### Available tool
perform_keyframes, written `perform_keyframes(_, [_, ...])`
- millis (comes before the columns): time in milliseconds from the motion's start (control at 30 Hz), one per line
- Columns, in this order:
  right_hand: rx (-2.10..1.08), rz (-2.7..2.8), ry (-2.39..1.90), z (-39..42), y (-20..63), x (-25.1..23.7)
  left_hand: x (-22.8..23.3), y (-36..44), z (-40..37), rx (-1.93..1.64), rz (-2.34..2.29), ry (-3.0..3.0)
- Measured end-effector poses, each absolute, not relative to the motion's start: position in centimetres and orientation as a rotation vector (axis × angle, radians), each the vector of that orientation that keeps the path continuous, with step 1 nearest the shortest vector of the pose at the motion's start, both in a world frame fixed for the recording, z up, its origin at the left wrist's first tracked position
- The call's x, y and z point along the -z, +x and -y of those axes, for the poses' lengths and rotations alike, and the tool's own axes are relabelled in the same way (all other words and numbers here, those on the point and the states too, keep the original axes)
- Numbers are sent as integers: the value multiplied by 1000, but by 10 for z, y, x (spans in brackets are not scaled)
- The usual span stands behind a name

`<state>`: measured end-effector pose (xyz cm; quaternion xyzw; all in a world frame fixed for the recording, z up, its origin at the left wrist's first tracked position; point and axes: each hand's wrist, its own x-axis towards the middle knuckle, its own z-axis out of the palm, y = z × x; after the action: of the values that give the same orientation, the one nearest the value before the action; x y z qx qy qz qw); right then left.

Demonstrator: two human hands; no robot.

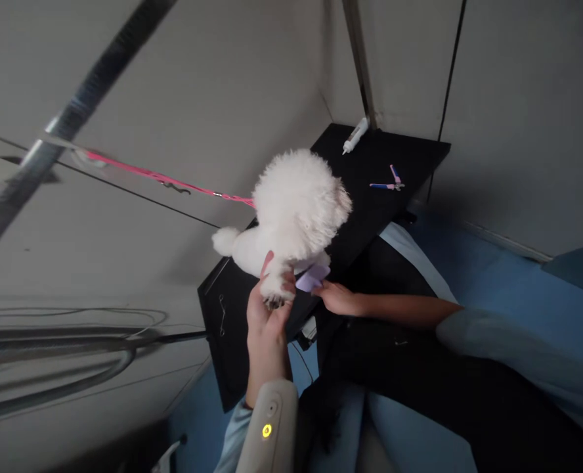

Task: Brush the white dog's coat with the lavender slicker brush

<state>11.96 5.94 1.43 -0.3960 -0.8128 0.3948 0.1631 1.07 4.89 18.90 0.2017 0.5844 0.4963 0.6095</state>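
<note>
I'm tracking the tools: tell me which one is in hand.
The purple tool, held in the right hand; the slim white tool and two-handled pink-and-blue tool lie on the black table.

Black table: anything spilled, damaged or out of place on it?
Nothing on the table stands out as spilled, damaged or misplaced. The clippers lie spread open, right of the dog in the picture, which seems ordinary.
</note>
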Motion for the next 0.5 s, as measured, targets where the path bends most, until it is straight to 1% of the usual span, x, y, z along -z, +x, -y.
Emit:
perform_keyframes(67, [-1147,2277,-1058,-59,120,-17,-200,12,-52,-1181,-1232,389])
perform_keyframes(167, [-1054,2178,-989,-62,121,-21,-216,17,-56,-1189,-1095,263])
perform_keyframes(267, [-1141,2100,-1046,-63,120,-22,-227,22,-58,-1185,-1104,242])
perform_keyframes(333, [-1185,2051,-1004,-63,119,-22,-231,22,-58,-1181,-1123,228])
perform_keyframes(433, [-1130,1958,-885,-65,118,-23,-234,21,-58,-1164,-1114,188])
perform_keyframes(500, [-1156,1905,-911,-66,119,-22,-236,21,-56,-1160,-1072,171])
